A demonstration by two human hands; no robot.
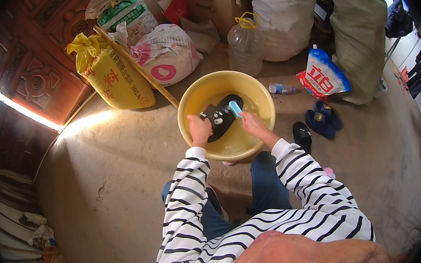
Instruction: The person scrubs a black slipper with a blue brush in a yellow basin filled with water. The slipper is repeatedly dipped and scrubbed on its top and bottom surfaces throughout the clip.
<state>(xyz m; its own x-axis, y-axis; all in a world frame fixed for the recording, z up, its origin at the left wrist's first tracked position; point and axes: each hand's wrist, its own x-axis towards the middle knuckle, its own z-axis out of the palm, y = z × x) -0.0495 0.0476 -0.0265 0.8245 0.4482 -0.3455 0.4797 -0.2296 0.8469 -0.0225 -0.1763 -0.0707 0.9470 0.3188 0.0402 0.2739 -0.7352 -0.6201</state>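
Note:
A yellow plastic basin (231, 154) with some water in it stands before me. My left hand (199, 130) grips the near left end of a black slipper (225, 121) with light-coloured charms, held inside the basin. In my right hand (254, 125) is the handle of a light-blue brush (235, 109), whose head rests at the slipper's far part. The bristles are hidden. Another black slipper (302, 136) lies on the floor right of the basin, beside a pair of dark blue slippers (321, 120).
Behind the basin stand a yellow feed sack (118, 77), a wooden stick (137, 67) leaning near the rim, and a large clear plastic jug (243, 48). A small bottle (281, 88) and a blue-white detergent pouch (324, 74) lie to the right.

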